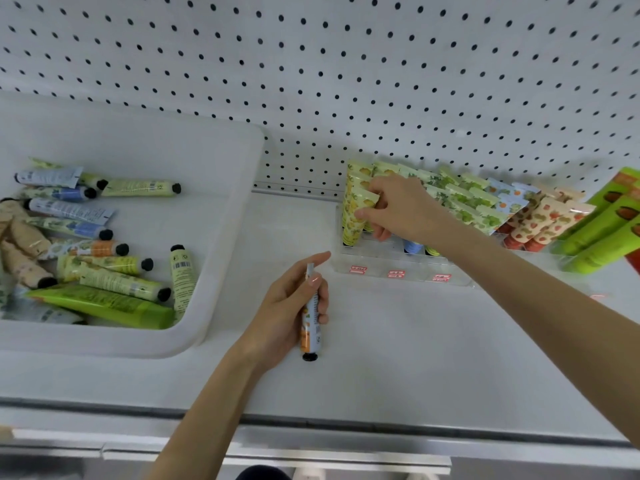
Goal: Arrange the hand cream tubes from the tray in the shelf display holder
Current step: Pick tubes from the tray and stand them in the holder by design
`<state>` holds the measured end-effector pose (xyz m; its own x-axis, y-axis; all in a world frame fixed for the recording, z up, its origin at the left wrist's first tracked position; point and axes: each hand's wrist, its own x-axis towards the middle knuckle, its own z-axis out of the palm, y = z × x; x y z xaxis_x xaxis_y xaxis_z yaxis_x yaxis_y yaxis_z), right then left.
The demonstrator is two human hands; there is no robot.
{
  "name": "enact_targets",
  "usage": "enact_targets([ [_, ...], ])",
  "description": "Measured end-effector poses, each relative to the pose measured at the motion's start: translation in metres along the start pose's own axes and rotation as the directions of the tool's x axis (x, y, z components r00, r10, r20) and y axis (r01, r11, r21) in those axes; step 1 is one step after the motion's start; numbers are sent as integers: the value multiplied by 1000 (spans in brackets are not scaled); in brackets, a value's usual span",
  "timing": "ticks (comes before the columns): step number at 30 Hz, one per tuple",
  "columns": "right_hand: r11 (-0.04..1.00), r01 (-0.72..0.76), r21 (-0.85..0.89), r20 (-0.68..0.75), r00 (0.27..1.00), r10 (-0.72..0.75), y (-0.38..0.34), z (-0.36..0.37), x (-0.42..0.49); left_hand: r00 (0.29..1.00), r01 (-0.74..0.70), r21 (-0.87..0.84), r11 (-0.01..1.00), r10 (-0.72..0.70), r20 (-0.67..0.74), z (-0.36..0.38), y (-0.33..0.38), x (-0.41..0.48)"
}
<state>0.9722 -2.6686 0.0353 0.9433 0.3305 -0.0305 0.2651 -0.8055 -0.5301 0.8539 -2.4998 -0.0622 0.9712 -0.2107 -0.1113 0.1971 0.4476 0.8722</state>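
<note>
Thumb and fingertips of the right hand (398, 206) pinch a yellow lemon-print tube (356, 216) standing cap-down at the left end of the clear display holder (391, 269) by the pegboard (346, 81). The left hand (285, 308) curls round an orange-print tube (310, 329) — black cap down — above the shelf (398, 362). More loose tubes (117, 284) lie in the white tray (227, 216) — well to the left.
</note>
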Motion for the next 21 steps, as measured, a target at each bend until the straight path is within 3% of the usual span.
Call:
enact_targets([
  [9, 1000, -5, 4, -4, 1000, 5, -1, -1, -3, 998, -57, 58, 997, 56, 26, 0, -1, -3],
  [14, 999, -23, 32, -95, 995, 26, -4, -20, -25, 999, 33, -48, 998, -33, -3, 3, 3, -2],
  [18, 976, -47, 214, -122, 990, 74, 1, -27, -65, 997, 65, -52, 997, -67, -26, 12, 3, -7],
  [21, 925, -125, 358, -33, 989, 146, 14, -14, -104, 999, 21, -77, 997, -24, -34, 32, 1, -5],
])
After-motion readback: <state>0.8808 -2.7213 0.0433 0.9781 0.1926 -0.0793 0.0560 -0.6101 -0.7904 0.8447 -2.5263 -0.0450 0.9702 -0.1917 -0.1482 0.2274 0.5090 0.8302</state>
